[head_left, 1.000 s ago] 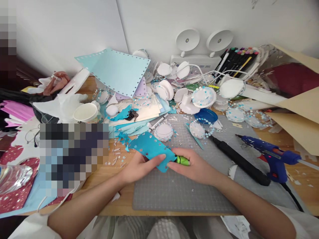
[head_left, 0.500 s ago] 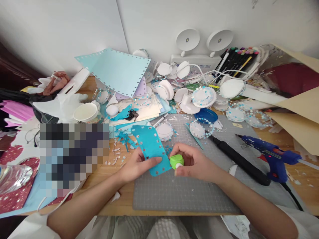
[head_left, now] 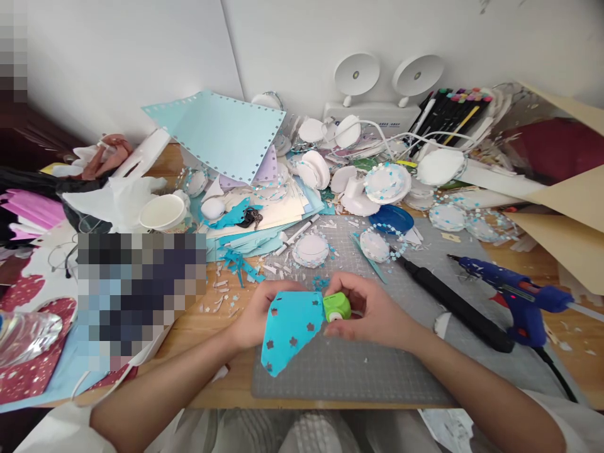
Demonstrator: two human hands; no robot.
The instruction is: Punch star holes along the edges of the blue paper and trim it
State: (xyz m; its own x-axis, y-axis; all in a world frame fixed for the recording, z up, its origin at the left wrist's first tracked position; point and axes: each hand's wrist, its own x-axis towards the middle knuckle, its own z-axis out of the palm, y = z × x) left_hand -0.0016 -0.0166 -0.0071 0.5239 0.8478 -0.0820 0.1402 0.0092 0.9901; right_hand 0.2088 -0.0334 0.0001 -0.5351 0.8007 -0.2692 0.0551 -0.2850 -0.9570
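Note:
My left hand (head_left: 255, 314) is closed on a turquoise paper piece (head_left: 290, 327) with small flower-shaped holes punched in it. The paper hangs down toward me over the grey cutting mat (head_left: 349, 371). My right hand (head_left: 372, 311) is closed around a small green paper punch (head_left: 336, 307), which sits against the paper's right edge. Both hands hover just above the mat's near middle. Tiny blue punched flowers (head_left: 321, 282) lie scattered on the mat just beyond my fingers.
A blue glue gun (head_left: 512, 296) and a black rod-shaped tool (head_left: 453, 305) lie to the right. White foam discs, a blue lid (head_left: 391, 219), light blue sheets (head_left: 221, 135), a paper cup (head_left: 163, 212) and markers (head_left: 450, 110) crowd the back. Red heart paper (head_left: 33, 333) sits at left.
My left hand has turned the turquoise paper so its free end now hangs toward me instead of pointing away. The green punch has shifted onto the paper's right edge.

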